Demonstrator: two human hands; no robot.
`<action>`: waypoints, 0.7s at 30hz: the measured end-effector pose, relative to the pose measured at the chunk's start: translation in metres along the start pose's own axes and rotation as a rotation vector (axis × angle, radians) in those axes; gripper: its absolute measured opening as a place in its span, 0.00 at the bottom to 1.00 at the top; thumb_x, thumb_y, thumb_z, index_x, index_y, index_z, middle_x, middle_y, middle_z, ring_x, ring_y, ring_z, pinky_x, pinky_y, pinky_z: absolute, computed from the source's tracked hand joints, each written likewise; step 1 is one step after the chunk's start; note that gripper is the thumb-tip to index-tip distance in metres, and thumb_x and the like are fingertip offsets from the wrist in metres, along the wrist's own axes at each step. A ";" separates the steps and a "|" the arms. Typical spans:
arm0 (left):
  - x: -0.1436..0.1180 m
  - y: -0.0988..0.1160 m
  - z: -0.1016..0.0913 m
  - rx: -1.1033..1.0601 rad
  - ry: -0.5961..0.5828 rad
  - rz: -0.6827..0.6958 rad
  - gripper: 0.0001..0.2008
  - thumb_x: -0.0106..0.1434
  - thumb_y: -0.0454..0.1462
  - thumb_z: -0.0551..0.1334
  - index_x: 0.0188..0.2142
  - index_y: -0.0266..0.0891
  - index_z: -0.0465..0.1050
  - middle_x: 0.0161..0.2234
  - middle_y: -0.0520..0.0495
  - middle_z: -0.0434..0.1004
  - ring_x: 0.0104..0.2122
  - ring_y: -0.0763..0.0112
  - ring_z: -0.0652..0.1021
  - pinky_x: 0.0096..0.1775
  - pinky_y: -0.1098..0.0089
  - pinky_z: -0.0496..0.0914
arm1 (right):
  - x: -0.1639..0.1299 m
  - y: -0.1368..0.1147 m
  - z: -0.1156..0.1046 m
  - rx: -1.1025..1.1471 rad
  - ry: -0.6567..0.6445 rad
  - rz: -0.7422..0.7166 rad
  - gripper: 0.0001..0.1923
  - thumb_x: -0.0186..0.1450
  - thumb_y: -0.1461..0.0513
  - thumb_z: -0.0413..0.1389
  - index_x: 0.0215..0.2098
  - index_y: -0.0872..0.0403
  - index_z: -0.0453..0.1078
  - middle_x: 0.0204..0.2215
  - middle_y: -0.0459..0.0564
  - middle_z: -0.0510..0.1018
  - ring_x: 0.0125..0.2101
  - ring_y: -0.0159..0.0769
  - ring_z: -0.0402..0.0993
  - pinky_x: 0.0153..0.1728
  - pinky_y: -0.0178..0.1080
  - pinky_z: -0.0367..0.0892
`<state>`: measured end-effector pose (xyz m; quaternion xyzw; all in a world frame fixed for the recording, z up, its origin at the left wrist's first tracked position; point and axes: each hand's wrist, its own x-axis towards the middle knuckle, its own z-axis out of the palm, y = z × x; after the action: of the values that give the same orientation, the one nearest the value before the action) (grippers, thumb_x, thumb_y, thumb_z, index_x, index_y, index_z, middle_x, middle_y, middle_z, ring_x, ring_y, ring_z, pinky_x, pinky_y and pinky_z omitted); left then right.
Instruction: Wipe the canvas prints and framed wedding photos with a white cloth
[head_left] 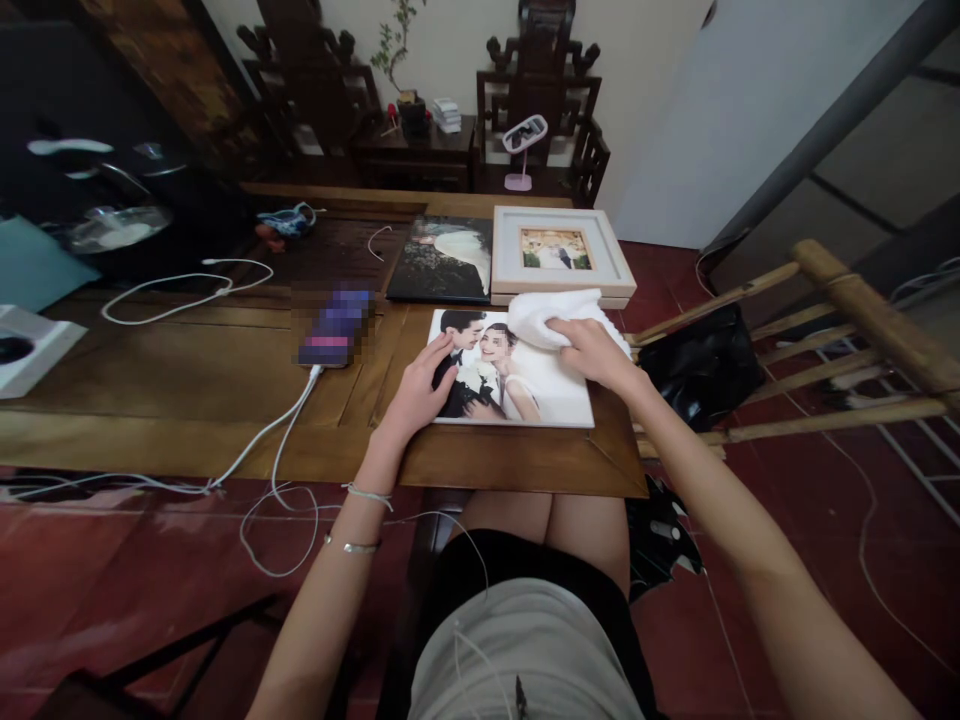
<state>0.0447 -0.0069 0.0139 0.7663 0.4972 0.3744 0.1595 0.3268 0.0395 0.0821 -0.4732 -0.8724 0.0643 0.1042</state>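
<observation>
A wedding photo panel lies flat on the wooden table in front of me; it shows a couple with white flowers. My left hand rests on the panel's left edge with its fingers stretched out. In my right hand is a white cloth, bunched up and lying over the panel's upper right corner. The fingers are closed on the cloth, and the fingertips are partly hidden in it. Behind the panel lie a dark photo panel and a cream-framed photo.
Left of my left hand lies a phone with a white charging cable running off the table's front edge. A loose white cable curls farther left. A bamboo chair stands at the right. Beyond the table is a pink mirror.
</observation>
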 end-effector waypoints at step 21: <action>0.001 0.001 0.000 0.017 -0.001 -0.009 0.19 0.67 0.38 0.55 0.56 0.35 0.67 0.61 0.37 0.64 0.62 0.60 0.65 0.62 0.52 0.60 | -0.079 -0.058 -0.013 0.038 -0.159 -0.054 0.30 0.52 0.74 0.45 0.49 0.54 0.72 0.43 0.56 0.79 0.42 0.47 0.74 0.43 0.45 0.65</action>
<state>0.0458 -0.0071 0.0150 0.7654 0.5039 0.3690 0.1548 0.3251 -0.0581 0.0973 -0.4411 -0.8889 0.1153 0.0454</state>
